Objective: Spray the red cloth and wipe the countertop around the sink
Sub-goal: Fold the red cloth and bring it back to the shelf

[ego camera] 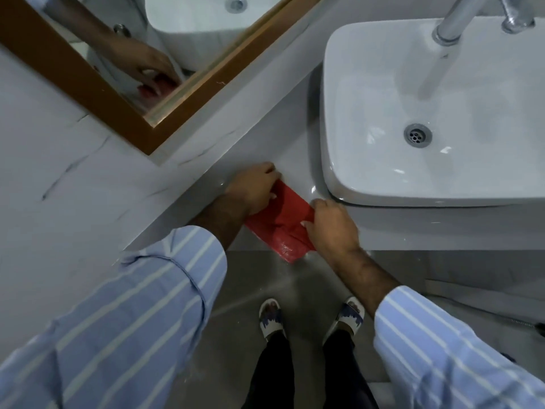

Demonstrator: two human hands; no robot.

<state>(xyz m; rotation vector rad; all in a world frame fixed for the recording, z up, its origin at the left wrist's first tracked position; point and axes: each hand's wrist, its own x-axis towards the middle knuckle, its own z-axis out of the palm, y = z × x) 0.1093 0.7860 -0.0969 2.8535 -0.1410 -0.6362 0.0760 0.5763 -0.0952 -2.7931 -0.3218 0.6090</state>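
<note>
The red cloth (284, 219) lies folded on the grey-white countertop (292, 149), just left of the white basin (354, 119), with one corner hanging over the front edge. My left hand (253, 187) pinches the cloth's far left edge. My right hand (330, 225) grips its near right side, fingers curled into a fold. No spray bottle is in view.
A wood-framed mirror (97, 81) leans over the counter's back left and reflects a hand and the cloth. A chrome tap (451, 25) stands behind the basin, whose drain (417, 135) is open. Below the counter edge are a grey floor and my sandalled feet (312, 317).
</note>
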